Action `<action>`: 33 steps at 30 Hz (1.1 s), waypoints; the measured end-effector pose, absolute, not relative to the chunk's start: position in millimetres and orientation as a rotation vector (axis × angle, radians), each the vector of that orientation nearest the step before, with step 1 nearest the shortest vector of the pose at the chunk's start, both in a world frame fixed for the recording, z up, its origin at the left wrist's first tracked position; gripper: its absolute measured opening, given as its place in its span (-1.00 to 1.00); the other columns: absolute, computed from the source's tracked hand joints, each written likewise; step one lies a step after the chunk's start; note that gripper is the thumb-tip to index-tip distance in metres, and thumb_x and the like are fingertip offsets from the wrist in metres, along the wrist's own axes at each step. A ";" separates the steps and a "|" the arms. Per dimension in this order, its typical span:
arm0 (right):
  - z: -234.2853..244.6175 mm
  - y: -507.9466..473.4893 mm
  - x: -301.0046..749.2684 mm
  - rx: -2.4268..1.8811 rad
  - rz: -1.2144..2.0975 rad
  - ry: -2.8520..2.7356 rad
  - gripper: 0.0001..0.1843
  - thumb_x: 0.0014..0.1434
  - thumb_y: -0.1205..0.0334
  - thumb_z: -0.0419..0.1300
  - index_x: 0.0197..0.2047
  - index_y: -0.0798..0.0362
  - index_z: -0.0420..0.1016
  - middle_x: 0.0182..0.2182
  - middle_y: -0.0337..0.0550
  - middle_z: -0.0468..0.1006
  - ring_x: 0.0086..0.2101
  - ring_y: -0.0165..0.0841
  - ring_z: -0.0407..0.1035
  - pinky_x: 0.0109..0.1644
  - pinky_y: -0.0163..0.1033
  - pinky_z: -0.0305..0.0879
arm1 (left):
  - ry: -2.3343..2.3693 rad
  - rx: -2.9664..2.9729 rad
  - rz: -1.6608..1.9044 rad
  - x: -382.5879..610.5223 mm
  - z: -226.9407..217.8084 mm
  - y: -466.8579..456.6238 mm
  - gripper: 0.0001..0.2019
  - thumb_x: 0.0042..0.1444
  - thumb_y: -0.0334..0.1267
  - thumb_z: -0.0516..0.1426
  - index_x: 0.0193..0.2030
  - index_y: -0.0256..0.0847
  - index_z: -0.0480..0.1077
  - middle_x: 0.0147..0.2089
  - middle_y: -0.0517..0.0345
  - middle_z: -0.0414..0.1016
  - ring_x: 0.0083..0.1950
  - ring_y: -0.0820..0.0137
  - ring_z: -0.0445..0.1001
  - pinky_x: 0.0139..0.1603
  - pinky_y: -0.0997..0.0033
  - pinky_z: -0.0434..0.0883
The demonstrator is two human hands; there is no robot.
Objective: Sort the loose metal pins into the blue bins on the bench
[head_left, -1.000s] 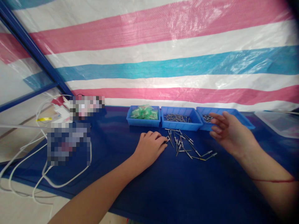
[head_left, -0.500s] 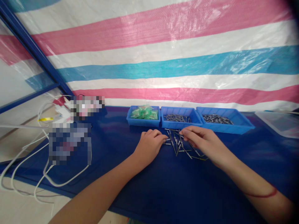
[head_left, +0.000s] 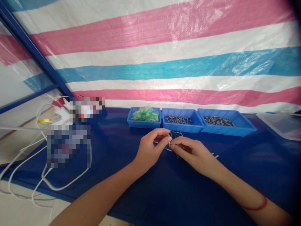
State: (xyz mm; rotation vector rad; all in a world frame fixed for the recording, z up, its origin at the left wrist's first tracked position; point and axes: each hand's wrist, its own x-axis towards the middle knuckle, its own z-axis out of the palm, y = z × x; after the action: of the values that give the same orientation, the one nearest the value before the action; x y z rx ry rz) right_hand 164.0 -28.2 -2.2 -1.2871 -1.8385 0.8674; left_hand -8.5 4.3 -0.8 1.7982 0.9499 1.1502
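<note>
My left hand (head_left: 150,147) and my right hand (head_left: 196,154) meet fingertip to fingertip over the table, each closed in a pinch. Between them shows the silver end of a blind rivet (head_left: 169,144), largely covered by the fingers. Loose blind rivets (head_left: 175,133), thin dark pins with silver sleeves, lie on the table behind and beneath the hands. One rivet (head_left: 167,149) sticks out below my left thumb. More silver rivet ends (head_left: 215,155) show just right of my right hand. My right hand hides part of the pile.
Three blue bins line the back: one with green packets (head_left: 145,114), a middle bin (head_left: 183,127) and a right bin (head_left: 230,129) with metal pieces. A clear plastic container (head_left: 279,127) sits far right. White cables (head_left: 68,188) and blurred items occupy the left side.
My right hand has moved left and down from the pile to meet my left hand. My left fingers have lifted off the table's rivets and turned toward the right fingertips.
</note>
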 end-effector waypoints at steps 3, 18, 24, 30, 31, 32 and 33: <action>0.3 -30.1 162.6 -1.283 0.920 -1.835 -0.75 0.21 0.07 0.11 -0.18 0.01 0.52 -0.38 -0.18 0.53 -0.47 -0.39 0.32 -0.41 -0.29 0.24 | 0.908 1.661 1.195 -6.8 -4.2 5.7 -0.76 0.14 -0.25 0.17 -0.03 -0.19 0.41 -0.18 0.14 0.54 -0.20 0.43 0.51 -0.14 0.48 0.44; -5.3 -28.4 161.5 -1.218 1.055 -1.687 -0.76 0.22 0.08 0.11 -0.22 0.04 0.50 -0.44 -0.21 0.42 -0.47 -0.42 0.22 -0.40 -0.27 0.16 | 0.861 1.738 1.074 -6.7 0.2 4.3 -0.87 0.17 -0.24 0.13 -0.21 -0.23 0.44 -0.18 0.10 0.50 -0.14 0.40 0.48 -0.14 0.46 0.43; -5.4 -27.8 163.7 -1.205 1.028 -1.567 -0.79 0.15 0.07 0.19 -0.28 0.05 0.48 -0.44 -0.21 0.43 -0.48 -0.42 0.24 -0.40 -0.28 0.18 | 0.786 1.894 1.172 -11.0 5.8 7.4 -0.93 0.15 -0.33 0.14 -0.25 -0.25 0.43 -0.16 0.07 0.45 -0.18 0.43 0.47 -0.18 0.48 0.43; 1.9 -27.6 167.7 -1.216 0.993 -1.474 -0.81 0.09 0.10 0.25 -0.31 0.05 0.45 -0.53 -0.27 0.39 -0.53 -0.45 0.25 -0.46 -0.33 0.20 | 0.783 1.939 1.121 -13.0 3.4 10.7 -0.92 0.17 -0.32 0.11 -0.22 -0.23 0.41 -0.13 0.05 0.45 -0.12 0.40 0.47 -0.18 0.48 0.43; 2.8 -27.5 168.4 -1.216 0.989 -1.466 -0.81 0.08 0.10 0.26 -0.32 0.05 0.45 -0.54 -0.27 0.38 -0.54 -0.46 0.25 -0.47 -0.33 0.21 | 0.798 1.946 1.098 -12.9 2.8 11.0 -0.91 0.18 -0.31 0.11 -0.21 -0.23 0.41 -0.13 0.05 0.46 -0.12 0.40 0.47 -0.17 0.48 0.43; 3.5 -27.3 169.1 -1.217 0.980 -1.459 -0.81 0.08 0.10 0.26 -0.32 0.05 0.45 -0.54 -0.28 0.38 -0.54 -0.46 0.25 -0.47 -0.34 0.21 | 0.813 1.954 1.074 -12.8 2.5 11.3 -0.91 0.18 -0.30 0.11 -0.21 -0.23 0.41 -0.13 0.06 0.46 -0.11 0.40 0.47 -0.17 0.49 0.42; 4.0 -27.2 169.6 -1.218 0.967 -1.451 -0.81 0.07 0.10 0.27 -0.32 0.04 0.45 -0.54 -0.28 0.38 -0.54 -0.46 0.24 -0.48 -0.34 0.21 | 0.824 1.964 1.051 -12.7 2.2 11.6 -0.90 0.18 -0.29 0.11 -0.20 -0.23 0.41 -0.13 0.06 0.46 -0.11 0.41 0.46 -0.16 0.49 0.42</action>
State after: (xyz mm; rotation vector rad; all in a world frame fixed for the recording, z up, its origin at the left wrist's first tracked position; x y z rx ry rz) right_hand 169.6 -27.2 4.0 -1.2181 -1.4514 0.9673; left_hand -12.7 11.6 2.2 1.9638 0.8244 1.0505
